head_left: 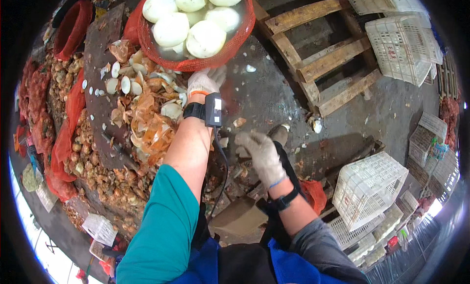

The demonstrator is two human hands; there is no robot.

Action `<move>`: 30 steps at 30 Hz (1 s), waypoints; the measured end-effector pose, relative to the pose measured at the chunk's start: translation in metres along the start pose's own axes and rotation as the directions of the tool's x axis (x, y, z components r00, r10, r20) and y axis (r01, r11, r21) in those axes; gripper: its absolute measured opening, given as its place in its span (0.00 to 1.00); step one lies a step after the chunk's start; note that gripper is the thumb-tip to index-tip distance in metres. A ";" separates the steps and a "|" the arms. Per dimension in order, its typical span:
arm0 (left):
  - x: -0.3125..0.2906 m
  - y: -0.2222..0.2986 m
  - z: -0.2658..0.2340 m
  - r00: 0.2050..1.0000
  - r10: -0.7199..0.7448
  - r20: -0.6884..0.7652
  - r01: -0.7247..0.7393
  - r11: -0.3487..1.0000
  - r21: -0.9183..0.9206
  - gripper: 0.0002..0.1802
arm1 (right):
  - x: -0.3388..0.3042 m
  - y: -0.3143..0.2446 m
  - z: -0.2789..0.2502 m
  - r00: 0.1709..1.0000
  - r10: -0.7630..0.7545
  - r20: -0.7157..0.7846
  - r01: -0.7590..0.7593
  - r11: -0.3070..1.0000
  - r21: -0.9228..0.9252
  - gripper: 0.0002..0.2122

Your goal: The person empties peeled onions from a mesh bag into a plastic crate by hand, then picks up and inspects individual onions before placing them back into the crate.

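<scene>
Large peeled white onions [171,29] fill a round basin lined with red mesh [183,65] at the top. My left hand [204,81], in a white glove, is at the basin's near rim with its fingers against the edge; the fingertips are partly hidden and blurred. Lower and to the right, my right hand [262,156], in a dirty white glove, hangs above the floor with loosely bent fingers and nothing in them. Beside my left forearm lies a heap of brown onion skins [149,120] with pale trimmed pieces among them.
Unpeeled onions [98,161] and red mesh sacks [66,132] spread along the left, beside a dark board [103,64]. A wooden pallet [338,64] lies at upper right. White plastic crates [369,186] stand at right, another crate [399,46] farther off. Cardboard [240,215] lies near my legs.
</scene>
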State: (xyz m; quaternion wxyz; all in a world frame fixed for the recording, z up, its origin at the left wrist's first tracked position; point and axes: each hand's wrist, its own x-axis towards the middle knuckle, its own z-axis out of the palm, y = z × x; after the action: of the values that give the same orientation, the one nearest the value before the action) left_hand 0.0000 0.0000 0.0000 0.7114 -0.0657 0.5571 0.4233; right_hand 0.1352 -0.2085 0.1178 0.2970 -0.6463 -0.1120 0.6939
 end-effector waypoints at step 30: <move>-0.093 0.033 0.050 0.975 -0.142 0.170 0.155 0.986 -0.062 0.25 | 0.140 -0.170 0.015 0.849 -0.522 -0.083 0.469 0.816 -0.337 0.12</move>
State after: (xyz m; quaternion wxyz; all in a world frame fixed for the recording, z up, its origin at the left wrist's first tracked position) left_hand 0.0125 0.0002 0.1099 0.7818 -0.0985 0.4734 0.3937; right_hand 0.1680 0.0087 0.0950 0.3736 -0.6896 -0.3561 0.5080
